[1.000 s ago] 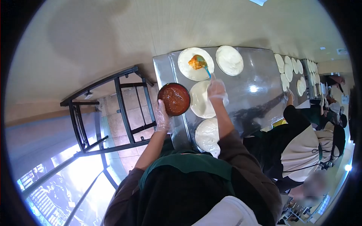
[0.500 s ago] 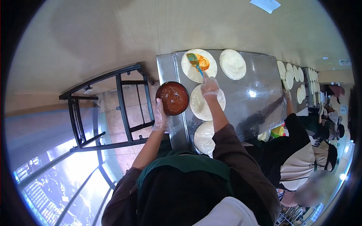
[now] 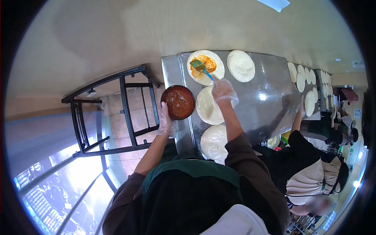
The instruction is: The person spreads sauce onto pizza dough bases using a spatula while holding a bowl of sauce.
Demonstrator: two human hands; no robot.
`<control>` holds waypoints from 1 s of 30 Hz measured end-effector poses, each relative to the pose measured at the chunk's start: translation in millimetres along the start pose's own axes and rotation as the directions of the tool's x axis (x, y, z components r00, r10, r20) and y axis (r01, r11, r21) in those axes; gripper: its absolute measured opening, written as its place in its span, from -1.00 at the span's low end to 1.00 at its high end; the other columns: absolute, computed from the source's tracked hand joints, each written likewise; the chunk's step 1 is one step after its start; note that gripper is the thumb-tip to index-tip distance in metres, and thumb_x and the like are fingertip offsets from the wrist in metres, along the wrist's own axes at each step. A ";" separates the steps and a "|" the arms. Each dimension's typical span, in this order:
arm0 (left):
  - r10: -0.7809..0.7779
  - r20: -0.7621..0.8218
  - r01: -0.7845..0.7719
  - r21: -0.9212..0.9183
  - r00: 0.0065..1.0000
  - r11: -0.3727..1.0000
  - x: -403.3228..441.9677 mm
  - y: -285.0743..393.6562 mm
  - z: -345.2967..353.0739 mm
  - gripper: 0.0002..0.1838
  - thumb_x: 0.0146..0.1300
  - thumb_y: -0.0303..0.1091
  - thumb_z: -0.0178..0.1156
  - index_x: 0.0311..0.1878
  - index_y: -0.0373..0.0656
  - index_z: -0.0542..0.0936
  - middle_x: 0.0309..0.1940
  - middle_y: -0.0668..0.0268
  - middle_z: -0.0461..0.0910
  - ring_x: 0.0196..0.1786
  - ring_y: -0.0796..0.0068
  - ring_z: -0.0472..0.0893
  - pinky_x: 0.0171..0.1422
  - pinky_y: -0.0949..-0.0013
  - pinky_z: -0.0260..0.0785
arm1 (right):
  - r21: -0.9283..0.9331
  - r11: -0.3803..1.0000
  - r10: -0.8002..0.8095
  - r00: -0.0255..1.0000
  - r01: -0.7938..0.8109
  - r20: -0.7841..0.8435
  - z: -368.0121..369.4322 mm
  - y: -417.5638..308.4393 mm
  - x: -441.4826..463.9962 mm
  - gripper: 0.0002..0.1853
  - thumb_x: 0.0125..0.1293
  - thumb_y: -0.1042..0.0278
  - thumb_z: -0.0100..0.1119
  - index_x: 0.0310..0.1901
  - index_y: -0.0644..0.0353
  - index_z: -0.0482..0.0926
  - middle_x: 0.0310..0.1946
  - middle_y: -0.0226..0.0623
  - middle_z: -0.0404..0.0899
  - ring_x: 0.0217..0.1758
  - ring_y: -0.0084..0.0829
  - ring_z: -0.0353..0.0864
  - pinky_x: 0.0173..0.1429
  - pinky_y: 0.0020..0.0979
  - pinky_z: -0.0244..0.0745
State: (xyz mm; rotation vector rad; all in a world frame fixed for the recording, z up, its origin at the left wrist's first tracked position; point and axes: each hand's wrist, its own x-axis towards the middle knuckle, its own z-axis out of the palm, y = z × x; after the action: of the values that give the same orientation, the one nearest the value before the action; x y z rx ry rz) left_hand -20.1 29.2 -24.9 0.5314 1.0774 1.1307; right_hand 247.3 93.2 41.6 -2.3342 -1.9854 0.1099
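Observation:
My right hand (image 3: 225, 90), in a clear plastic glove, grips the blue handle of a spoon (image 3: 199, 65) with a green head. That head rests on a round of dough (image 3: 210, 76), where red-orange sauce is smeared across the middle. On the left, my gloved left hand (image 3: 166, 120) holds a dark bowl (image 3: 178, 102) of red sauce by its side, over the table's left edge. A second dough round (image 3: 207, 107) lies partly under my right wrist. Closer to my body is another round (image 3: 213, 141), and a further one (image 3: 241, 66) sits at the back.
The steel table (image 3: 266, 94) runs off to the right. A black metal frame (image 3: 127, 113) stands on the tiled floor at left. At right, a co-worker (image 3: 301, 168) reaches toward more dough rounds (image 3: 309, 102). Other people are farther off.
The spoon has moved left and down over the dough, and the sauce patch is wider. My right hand has shifted slightly right. The co-worker's arm and a dough round near it have moved.

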 end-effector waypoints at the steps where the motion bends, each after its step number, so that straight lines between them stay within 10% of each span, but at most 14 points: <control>1: -0.023 0.019 0.023 -0.035 1.000 0.999 -2.5 5.2 2.9 -0.19 0.48 0.26 -0.07 0.42 -0.34 0.23 0.30 0.06 0.36 0.34 0.27 0.41 0.43 0.23 0.29 | -0.010 1.000 0.022 0.999 -0.021 0.044 4.3 0.3 -3.5 -0.62 0.44 0.22 -0.04 0.24 -0.12 0.55 -0.26 -0.06 0.63 -0.15 -0.06 0.66 -0.06 -0.03 0.53; 30: 0.008 -0.015 -0.008 0.042 1.000 0.999 27.2 -8.1 25.8 -0.22 0.48 0.27 -0.09 0.40 -0.30 0.31 0.28 0.08 0.44 0.31 0.23 0.45 0.42 0.22 0.29 | 0.008 0.985 0.170 0.982 -0.171 0.085 -9.0 74.0 -56.8 -0.65 0.38 0.20 0.01 0.14 -0.23 0.64 -0.19 -0.09 0.69 -0.04 -0.06 0.67 0.06 -0.03 0.52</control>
State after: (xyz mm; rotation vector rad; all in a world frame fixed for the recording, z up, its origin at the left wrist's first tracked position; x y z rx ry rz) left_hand 7.5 55.0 -31.6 0.5611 1.1151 1.1228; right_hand 311.7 25.2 43.3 -2.5268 -1.8083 0.2360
